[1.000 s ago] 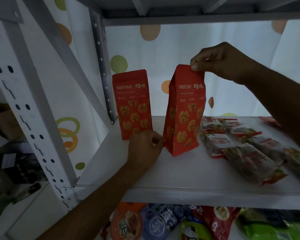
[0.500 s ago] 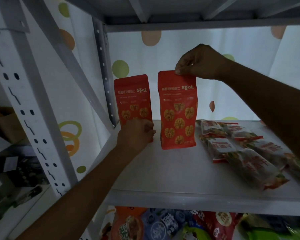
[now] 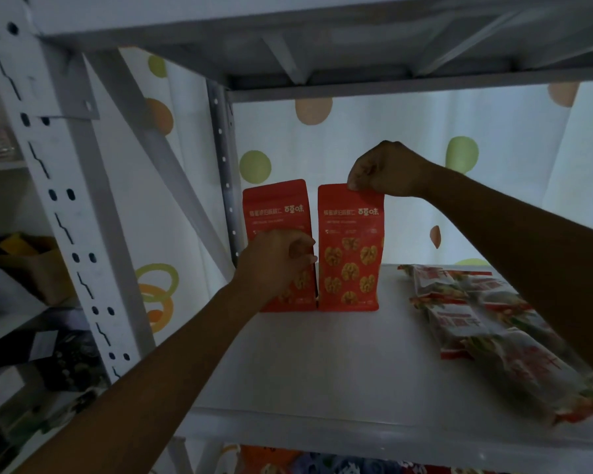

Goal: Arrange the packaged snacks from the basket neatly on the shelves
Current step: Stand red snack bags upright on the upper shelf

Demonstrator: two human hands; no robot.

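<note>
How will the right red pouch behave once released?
Probably stands unaided: the red pouch sits upright on the shelf beside its twin. Likely light: the right hand holds it by a top-edge pinch. Tall and narrow, so a nudge might tip it.

Far on shelf, 2 pouches: left red pouch (image 3: 274, 206) & right red pouch (image 3: 350, 254). Both bright red w/ pale lettering up top, yellow-orange walnut-shaped print lower down. Flat packs (image 3: 486, 336) at right: whitish-clear, red ends, big red characters, bits of green. Shelf board (image 3: 322, 371): plain pale grey-white. Upright post (image 3: 65, 213) near left: white, paired dark holes + dark zigzag slots. Backdrop (image 3: 391, 124) far: white w/ green & orange dots, green/orange rings at left. Lower-shelf packs (image 3: 271, 463): orange, blue, red.
</note>
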